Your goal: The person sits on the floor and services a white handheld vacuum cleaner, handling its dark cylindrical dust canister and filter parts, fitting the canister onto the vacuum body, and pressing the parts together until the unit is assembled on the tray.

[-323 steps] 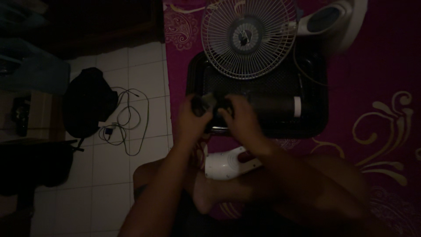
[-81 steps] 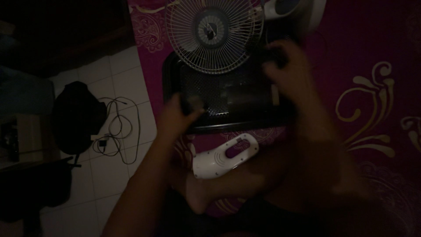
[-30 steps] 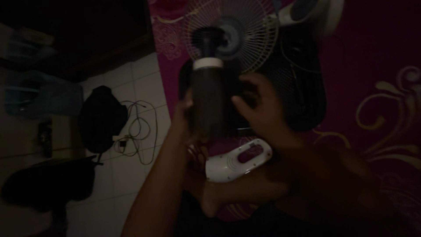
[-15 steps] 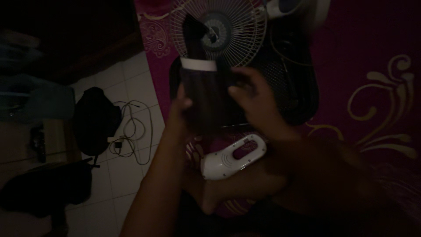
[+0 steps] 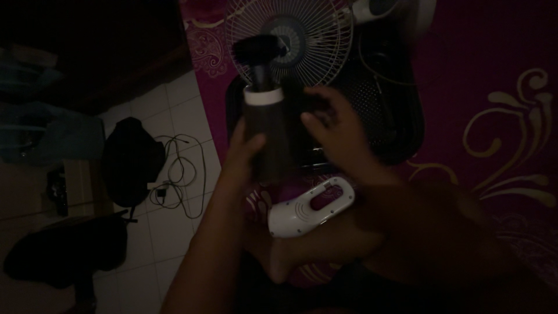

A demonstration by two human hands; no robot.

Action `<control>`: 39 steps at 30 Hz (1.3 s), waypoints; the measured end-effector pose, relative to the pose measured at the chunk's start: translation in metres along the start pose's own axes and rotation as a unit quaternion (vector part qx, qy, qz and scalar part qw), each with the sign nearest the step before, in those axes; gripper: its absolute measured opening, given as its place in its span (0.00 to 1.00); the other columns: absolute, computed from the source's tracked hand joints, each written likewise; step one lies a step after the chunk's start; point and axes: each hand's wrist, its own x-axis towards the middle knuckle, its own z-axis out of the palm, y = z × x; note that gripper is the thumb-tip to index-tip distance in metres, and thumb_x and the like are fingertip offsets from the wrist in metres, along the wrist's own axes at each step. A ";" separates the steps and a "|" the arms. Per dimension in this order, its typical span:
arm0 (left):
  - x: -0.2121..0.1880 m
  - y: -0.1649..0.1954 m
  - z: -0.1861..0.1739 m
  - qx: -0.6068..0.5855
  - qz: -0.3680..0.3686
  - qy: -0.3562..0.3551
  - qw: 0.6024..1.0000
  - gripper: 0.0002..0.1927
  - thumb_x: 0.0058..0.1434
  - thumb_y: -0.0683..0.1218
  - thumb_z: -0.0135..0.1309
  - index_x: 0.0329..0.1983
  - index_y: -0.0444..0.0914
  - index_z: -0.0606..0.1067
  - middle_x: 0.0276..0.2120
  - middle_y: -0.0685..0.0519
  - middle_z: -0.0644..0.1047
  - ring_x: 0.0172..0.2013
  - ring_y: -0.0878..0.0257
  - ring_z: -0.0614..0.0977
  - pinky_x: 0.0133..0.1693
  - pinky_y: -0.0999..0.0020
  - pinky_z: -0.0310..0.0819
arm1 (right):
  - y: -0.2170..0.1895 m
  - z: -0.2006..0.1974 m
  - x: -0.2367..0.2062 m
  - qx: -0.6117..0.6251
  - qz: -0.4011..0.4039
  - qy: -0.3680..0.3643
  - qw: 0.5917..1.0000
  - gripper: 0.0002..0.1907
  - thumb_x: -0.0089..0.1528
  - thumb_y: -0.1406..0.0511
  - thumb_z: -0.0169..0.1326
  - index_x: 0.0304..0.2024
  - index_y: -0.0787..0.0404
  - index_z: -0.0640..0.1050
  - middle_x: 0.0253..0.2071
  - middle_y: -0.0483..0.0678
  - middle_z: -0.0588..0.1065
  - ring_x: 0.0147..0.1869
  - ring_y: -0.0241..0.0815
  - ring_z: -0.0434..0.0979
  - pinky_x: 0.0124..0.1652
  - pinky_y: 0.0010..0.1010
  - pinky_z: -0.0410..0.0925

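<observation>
Item: dark fan motor (image 5: 268, 134) with white collar, held upright, left hand (image 5: 247, 145) fingers wrapped round its lower body. Right hand (image 5: 337, 131) fingers spread, loose, just beside it, possibly touching. Wire fan grille (image 5: 290, 38) beyond fingertips; white housing piece (image 5: 311, 206) below the wrists. 1 step in hand: inspecting; next needs steady two-handed grip.

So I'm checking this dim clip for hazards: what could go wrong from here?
The left hand alone grips the dark cylinder with a white band, while the right hand looks blurred beside it; it could slip. Its dark top sits close to the fan grille and might knock it. The white handheld part lies near the foot.
</observation>
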 end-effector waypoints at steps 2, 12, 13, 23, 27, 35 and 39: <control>-0.004 0.000 -0.004 -0.115 -0.008 -0.086 0.990 0.50 0.54 0.54 0.69 0.74 0.33 0.60 0.62 0.40 0.70 0.60 0.46 0.74 0.60 0.51 0.73 | 0.004 -0.002 0.006 0.025 0.079 -0.002 0.997 0.25 0.66 0.68 0.59 0.65 0.57 0.71 0.57 0.49 0.74 0.62 0.42 0.75 0.59 0.35 0.71; 0.005 0.016 -0.013 -0.077 0.045 0.031 0.996 0.47 0.52 0.56 0.68 0.72 0.39 0.60 0.60 0.43 0.73 0.58 0.46 0.76 0.56 0.47 0.76 | 0.009 0.009 -0.004 0.017 0.202 -0.069 0.977 0.25 0.61 0.67 0.61 0.60 0.54 0.71 0.56 0.49 0.74 0.60 0.43 0.75 0.53 0.36 0.72; 0.003 0.017 -0.013 -0.047 0.044 0.007 0.998 0.48 0.51 0.55 0.69 0.72 0.38 0.61 0.60 0.43 0.73 0.59 0.45 0.76 0.57 0.47 0.77 | 0.010 0.007 0.000 0.052 0.240 -0.062 0.967 0.26 0.60 0.68 0.61 0.60 0.53 0.71 0.57 0.49 0.74 0.60 0.43 0.75 0.53 0.36 0.71; 0.001 0.039 0.006 0.363 0.086 0.029 0.927 0.53 0.46 0.53 0.72 0.73 0.37 0.61 0.64 0.43 0.74 0.64 0.50 0.77 0.63 0.56 0.72 | 0.004 -0.046 0.027 0.066 0.117 -0.094 0.986 0.26 0.58 0.73 0.63 0.59 0.61 0.75 0.55 0.50 0.74 0.60 0.43 0.75 0.58 0.36 0.71; -0.011 0.052 0.016 0.505 0.135 0.060 0.851 0.51 0.45 0.53 0.73 0.70 0.37 0.63 0.62 0.41 0.73 0.61 0.47 0.76 0.58 0.54 0.73 | -0.021 -0.047 0.015 -0.114 -0.098 0.030 0.988 0.25 0.61 0.72 0.64 0.60 0.59 0.73 0.58 0.52 0.74 0.63 0.47 0.75 0.60 0.37 0.71; -0.024 0.066 0.025 0.672 0.172 0.043 0.719 0.50 0.40 0.51 0.73 0.69 0.39 0.67 0.57 0.42 0.74 0.53 0.44 0.79 0.51 0.51 0.75 | -0.029 -0.026 0.009 -0.315 -0.218 0.006 0.924 0.21 0.61 0.70 0.64 0.58 0.62 0.78 0.59 0.59 0.74 0.65 0.58 0.76 0.62 0.43 0.69; -0.021 0.063 0.027 0.667 0.147 0.035 0.729 0.51 0.38 0.51 0.74 0.68 0.38 0.67 0.57 0.42 0.74 0.52 0.44 0.79 0.49 0.53 0.76 | -0.020 -0.025 0.015 -0.319 -0.214 0.032 0.923 0.20 0.61 0.70 0.62 0.56 0.63 0.77 0.56 0.58 0.75 0.62 0.58 0.76 0.61 0.43 0.70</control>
